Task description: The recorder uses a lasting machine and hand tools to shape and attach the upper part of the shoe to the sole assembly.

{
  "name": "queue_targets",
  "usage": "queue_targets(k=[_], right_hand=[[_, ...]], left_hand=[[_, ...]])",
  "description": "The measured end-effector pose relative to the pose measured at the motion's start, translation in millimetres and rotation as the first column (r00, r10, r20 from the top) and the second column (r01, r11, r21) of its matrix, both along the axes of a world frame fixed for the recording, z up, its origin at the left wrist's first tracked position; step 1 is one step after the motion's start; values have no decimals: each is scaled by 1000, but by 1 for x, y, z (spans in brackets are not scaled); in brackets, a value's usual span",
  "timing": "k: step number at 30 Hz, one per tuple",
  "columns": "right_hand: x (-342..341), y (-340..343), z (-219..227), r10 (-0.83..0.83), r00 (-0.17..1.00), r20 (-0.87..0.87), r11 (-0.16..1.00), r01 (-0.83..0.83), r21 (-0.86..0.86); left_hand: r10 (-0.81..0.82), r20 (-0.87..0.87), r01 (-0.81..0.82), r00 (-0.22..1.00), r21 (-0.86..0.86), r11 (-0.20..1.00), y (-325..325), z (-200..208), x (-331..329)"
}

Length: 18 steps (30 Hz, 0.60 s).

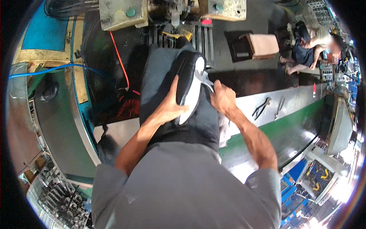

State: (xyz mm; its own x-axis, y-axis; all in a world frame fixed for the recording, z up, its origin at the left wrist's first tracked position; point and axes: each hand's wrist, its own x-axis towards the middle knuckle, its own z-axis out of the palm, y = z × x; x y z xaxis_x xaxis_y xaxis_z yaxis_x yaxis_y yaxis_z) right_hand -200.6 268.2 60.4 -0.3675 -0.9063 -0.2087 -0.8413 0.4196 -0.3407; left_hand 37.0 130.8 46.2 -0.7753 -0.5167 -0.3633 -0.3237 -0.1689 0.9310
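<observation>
A black shoe (pixel 184 78) with a long white sole face (pixel 194 89) turned up lies across my lap, its rounded toe pointing away from me. My left hand (pixel 170 106) grips it near the heel, thumb on the white face and fingers along the left side. My right hand (pixel 223 97) is closed around a silvery metal hand tool (pixel 205 80). That tool's forked far end touches the right edge of the white face near the toe; its exact kind is unclear.
Black-handled pliers (pixel 261 108) and a slim metal tool (pixel 280 105) lie on the metal bench (pixel 301 97) at right. Ahead stands a machine (pixel 124 15) with buttons. A blue hose (pixel 57 68) crosses the left. Another person (pixel 310 45) sits far right, near a cardboard-coloured box (pixel 263 45).
</observation>
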Motion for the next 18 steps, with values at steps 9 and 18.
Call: queue_targets(k=[9, 18], right_hand=[[32, 40, 21, 37, 997, 61, 995, -42, 87], [28, 65, 3, -73, 991, 111, 997, 72, 11]], left_hand=[[-17, -30, 15, 999, -70, 997, 5, 8, 3], [30, -53, -36, 998, -115, 993, -1, 8, 24]])
